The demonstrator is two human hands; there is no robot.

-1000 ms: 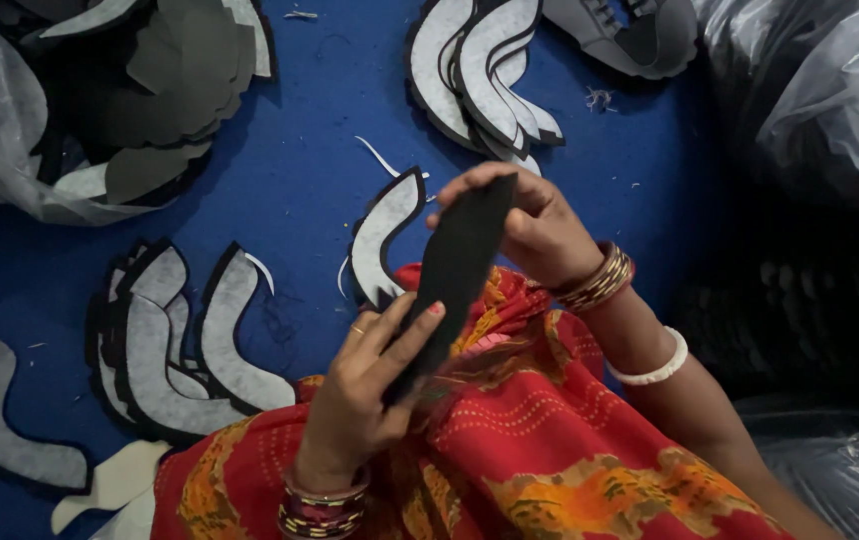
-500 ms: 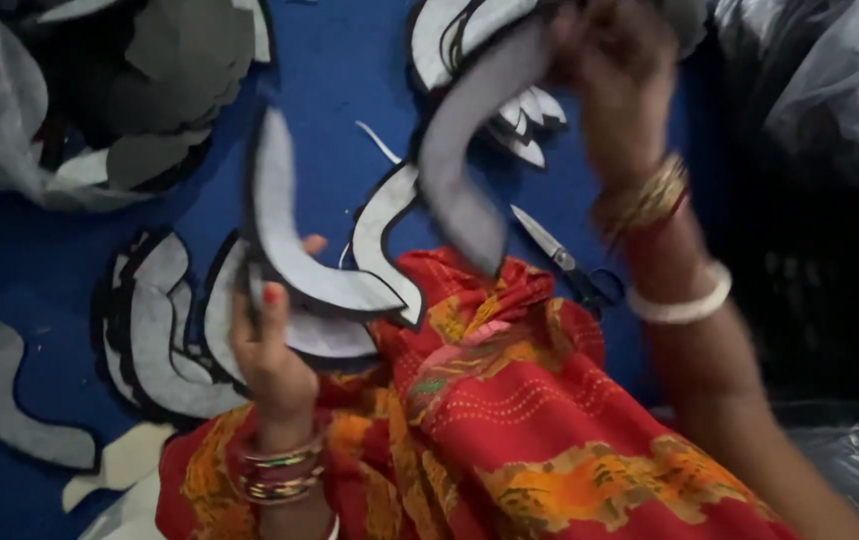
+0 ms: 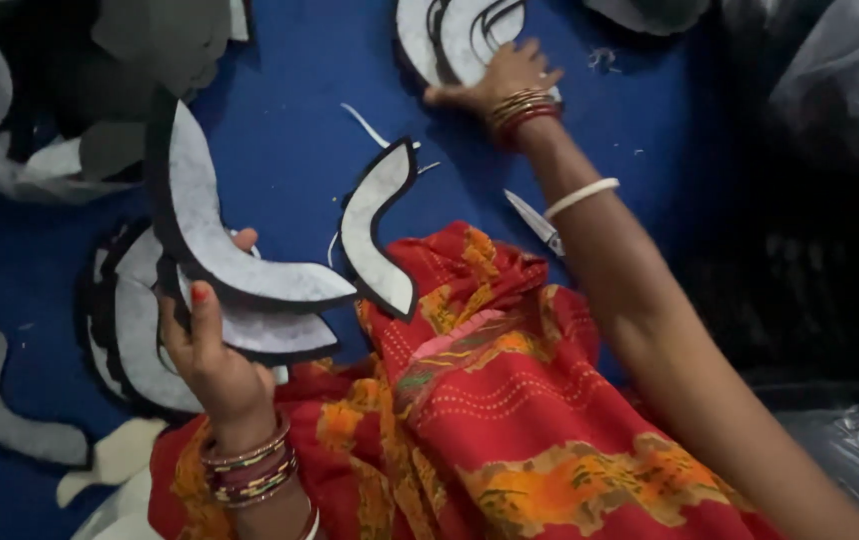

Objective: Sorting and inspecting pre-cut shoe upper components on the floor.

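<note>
Over the blue surface [image 3: 290,150], I see my left hand [image 3: 212,362] clenched around a curved grey piece [image 3: 220,245] with a dark edge, lifted above a stack of like pieces [image 3: 130,340]. My right hand [image 3: 495,82] reaches far forward, fingers spread and released, resting flat on the far pile of curved pieces [image 3: 450,35]. Another curved piece [image 3: 375,235] lies between them, by the red cloth [image 3: 490,400]. Scissors [image 3: 535,222] lie beside my right forearm.

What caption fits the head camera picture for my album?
Left hand lifts curved grey cut pieces; right hand rests on a stack across the blue surface.
</note>
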